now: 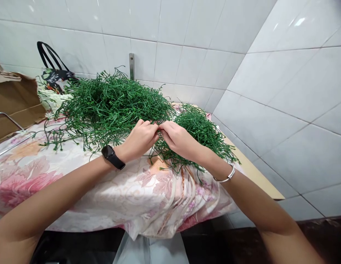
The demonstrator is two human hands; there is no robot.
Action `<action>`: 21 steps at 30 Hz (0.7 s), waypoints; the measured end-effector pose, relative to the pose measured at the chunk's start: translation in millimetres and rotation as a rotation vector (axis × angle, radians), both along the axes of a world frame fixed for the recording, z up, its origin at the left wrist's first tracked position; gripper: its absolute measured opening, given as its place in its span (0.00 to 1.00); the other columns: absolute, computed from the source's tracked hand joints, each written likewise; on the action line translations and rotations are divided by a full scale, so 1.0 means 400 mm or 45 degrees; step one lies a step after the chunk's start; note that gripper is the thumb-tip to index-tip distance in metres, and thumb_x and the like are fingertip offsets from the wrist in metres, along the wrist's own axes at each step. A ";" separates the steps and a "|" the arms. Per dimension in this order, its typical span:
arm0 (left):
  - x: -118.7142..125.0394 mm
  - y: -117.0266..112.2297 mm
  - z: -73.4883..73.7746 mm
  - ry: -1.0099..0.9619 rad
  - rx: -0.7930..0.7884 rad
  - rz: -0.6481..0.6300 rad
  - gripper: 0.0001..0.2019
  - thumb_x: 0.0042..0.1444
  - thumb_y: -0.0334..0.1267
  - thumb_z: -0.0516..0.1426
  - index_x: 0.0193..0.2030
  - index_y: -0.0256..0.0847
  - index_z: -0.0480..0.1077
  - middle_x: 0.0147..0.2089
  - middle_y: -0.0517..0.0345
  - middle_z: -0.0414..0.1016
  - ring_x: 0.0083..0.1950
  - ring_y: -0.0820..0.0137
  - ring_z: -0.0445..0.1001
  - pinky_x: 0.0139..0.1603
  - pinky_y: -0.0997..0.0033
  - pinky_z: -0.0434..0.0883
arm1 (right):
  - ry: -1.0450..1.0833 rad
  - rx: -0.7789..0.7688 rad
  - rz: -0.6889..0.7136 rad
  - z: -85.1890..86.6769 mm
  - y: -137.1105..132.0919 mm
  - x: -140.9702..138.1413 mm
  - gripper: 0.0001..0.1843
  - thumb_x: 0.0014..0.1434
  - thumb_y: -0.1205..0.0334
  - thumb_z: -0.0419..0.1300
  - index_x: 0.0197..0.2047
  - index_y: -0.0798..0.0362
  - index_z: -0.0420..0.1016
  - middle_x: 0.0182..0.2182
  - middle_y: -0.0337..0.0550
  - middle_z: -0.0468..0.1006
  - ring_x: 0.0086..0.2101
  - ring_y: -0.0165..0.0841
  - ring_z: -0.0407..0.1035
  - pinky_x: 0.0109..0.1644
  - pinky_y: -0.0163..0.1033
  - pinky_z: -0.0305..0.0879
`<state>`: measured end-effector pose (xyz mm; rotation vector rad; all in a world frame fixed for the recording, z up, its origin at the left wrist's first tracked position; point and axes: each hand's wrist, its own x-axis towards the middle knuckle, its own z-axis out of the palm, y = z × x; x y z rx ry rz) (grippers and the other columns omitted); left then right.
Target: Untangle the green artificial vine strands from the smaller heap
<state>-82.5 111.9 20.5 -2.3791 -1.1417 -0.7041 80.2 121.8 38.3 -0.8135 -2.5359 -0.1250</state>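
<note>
Covering the bench point(255, 175), a floral cloth point(77, 190) hung over its near edge. Above it, the left hand point(141, 140), wearing a watch point(113, 157), and the right hand point(178, 141), wearing a bangle point(227, 178), met fingertip to fingertip, both closed in a pinch on green stems point(158, 126). The stems lay between a small pile point(206, 128) on the right and a large pile point(110, 102) on the left. Behind stood a box point(13, 99), a bag point(53, 75) and the tiled wall point(187, 36).

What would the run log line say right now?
left hand: pinching green stems | right hand: pinching green stems | surface: floral cloth
</note>
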 end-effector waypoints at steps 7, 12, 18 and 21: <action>-0.033 -0.003 0.048 -0.151 -0.361 -0.396 0.11 0.56 0.36 0.48 0.26 0.35 0.64 0.22 0.62 0.60 0.26 0.76 0.57 0.31 0.74 0.55 | 0.097 -0.291 0.155 0.035 -0.013 0.010 0.10 0.59 0.66 0.46 0.29 0.59 0.64 0.25 0.39 0.63 0.27 0.24 0.55 0.33 0.32 0.54; -0.046 -0.023 0.078 -0.439 -1.132 -0.666 0.13 0.53 0.41 0.52 0.22 0.35 0.62 0.20 0.65 0.50 0.22 0.80 0.47 0.22 0.76 0.48 | 0.167 -0.939 0.470 0.066 -0.020 0.023 0.10 0.58 0.64 0.50 0.28 0.60 0.66 0.22 0.34 0.59 0.24 0.21 0.52 0.27 0.30 0.49; -0.044 -0.037 0.083 -0.657 -1.292 -0.844 0.15 0.48 0.35 0.55 0.16 0.35 0.57 0.18 0.65 0.47 0.22 0.80 0.47 0.23 0.74 0.46 | 0.403 -1.190 0.616 0.056 -0.037 0.014 0.12 0.53 0.60 0.58 0.25 0.60 0.65 0.22 0.34 0.60 0.23 0.19 0.50 0.25 0.30 0.44; -0.041 -0.036 0.073 -0.722 -1.325 -0.900 0.13 0.47 0.31 0.55 0.15 0.35 0.58 0.17 0.66 0.47 0.21 0.81 0.46 0.22 0.74 0.45 | 0.481 -1.249 0.630 0.041 -0.041 0.004 0.16 0.52 0.59 0.58 0.20 0.59 0.61 0.18 0.31 0.52 0.20 0.18 0.46 0.23 0.31 0.40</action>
